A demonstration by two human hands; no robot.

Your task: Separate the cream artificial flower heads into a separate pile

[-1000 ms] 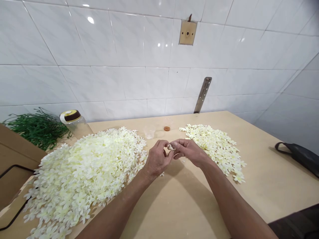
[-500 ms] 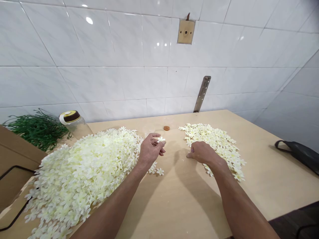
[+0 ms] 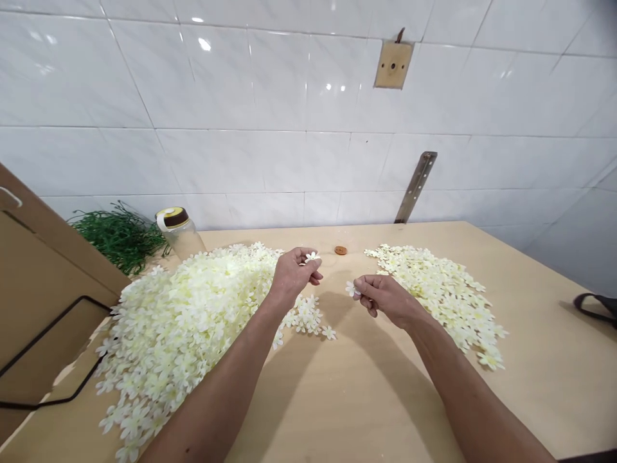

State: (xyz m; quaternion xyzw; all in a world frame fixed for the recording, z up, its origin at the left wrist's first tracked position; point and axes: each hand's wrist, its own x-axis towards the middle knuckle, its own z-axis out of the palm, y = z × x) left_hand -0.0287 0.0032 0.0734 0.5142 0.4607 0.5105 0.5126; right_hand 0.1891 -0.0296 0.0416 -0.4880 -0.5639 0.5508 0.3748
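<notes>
Pinching one white flower (image 3: 312,256) over the worktop (image 3: 366,411), left hand (image 3: 293,273) closed on it; right hand (image 3: 385,297) grips another (image 3: 351,289) by its edge, near the smaller pile (image 3: 441,289). Best handled lightly, fingertips only (thin petals probably crease), blossoms kept apart, faces visible.

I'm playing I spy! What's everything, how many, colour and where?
Flower piles: two, creamy white, left and right
Greenery: one bunch, green, back left
Bottle: one, clear, yellow-brown lid, back left
Cardboard: one, brown, left edge
Bent rod: one, black, left edge
Disc: one, orange-brown, back middle
Metal strip: one, grey, wall
Wall plate: one, tan, wall
Tiles: many, white, walls
Strap: one, black, right edge
Table: one, light brown, underneath
Held flowers: two, white, one per hand
Left hand: one, middle
Right hand: one, middle
</notes>
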